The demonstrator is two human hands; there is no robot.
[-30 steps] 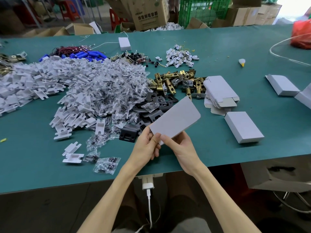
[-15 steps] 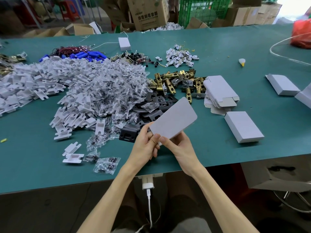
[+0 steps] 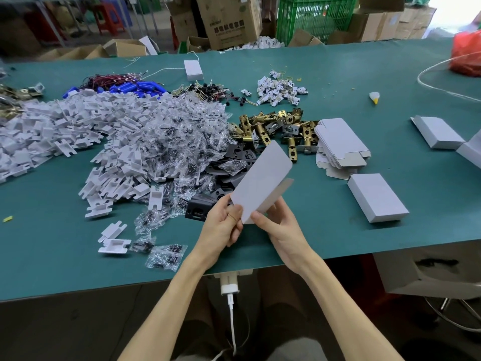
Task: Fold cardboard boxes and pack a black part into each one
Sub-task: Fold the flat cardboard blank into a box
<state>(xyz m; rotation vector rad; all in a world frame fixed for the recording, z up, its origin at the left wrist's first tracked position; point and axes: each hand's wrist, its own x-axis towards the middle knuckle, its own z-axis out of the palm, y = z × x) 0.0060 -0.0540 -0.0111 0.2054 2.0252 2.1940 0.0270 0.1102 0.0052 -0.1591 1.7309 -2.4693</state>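
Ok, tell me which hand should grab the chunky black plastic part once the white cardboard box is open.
Left, probably. The chunky black plastic part lies just beside the left hand, while the right hand sits across the flat white cardboard box blank that both pinch.

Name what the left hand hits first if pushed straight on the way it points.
Probably the black plates just past the flat box blank that the left hand pinches; its height above them is unclear.
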